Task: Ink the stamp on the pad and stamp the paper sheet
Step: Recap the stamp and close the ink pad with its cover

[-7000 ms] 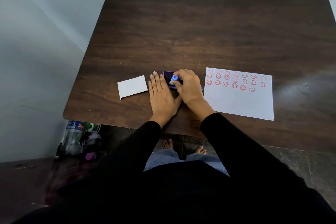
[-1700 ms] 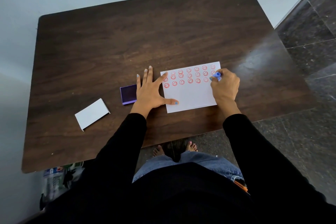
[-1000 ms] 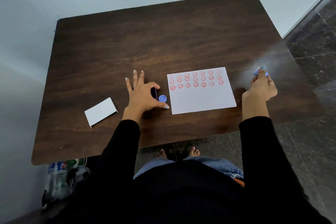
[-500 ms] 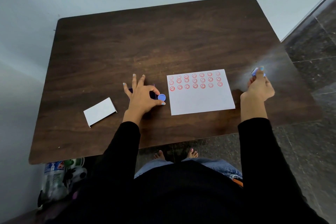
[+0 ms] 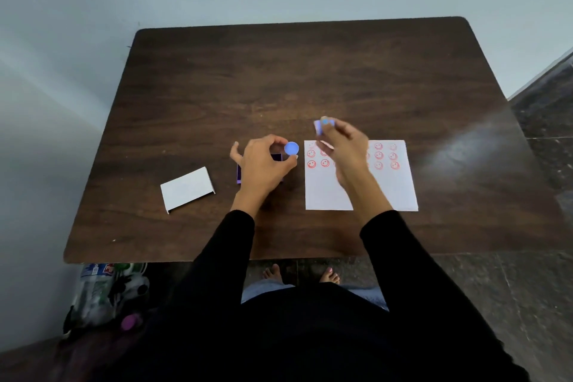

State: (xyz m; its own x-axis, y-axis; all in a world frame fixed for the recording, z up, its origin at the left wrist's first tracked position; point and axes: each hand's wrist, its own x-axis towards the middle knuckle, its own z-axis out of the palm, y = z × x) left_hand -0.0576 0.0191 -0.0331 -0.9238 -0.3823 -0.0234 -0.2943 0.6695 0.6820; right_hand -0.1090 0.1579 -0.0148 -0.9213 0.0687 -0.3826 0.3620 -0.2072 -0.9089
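The white paper sheet [image 5: 393, 186] lies on the table, with rows of red smiley prints along its far edge. Raised over the sheet's left part, my right hand [image 5: 344, 146] pinches the small blue stamp [image 5: 323, 125]; the hand is motion-blurred. My left hand [image 5: 263, 164] holds a round blue cap [image 5: 291, 148] between thumb and fingers. Beneath that hand the purple ink pad [image 5: 239, 175] shows only at its left edge and through a gap.
A white lid-like card [image 5: 187, 187] lies on the dark wooden table [image 5: 279, 80] left of the ink pad. Bottles and a bag [image 5: 102, 291] sit on the floor below the table's near left corner. My bare feet show under the near edge.
My right hand has swung left from the table's right side to above the sheet's left part, carrying the stamp. My left hand has lifted the blue cap slightly over the pad.
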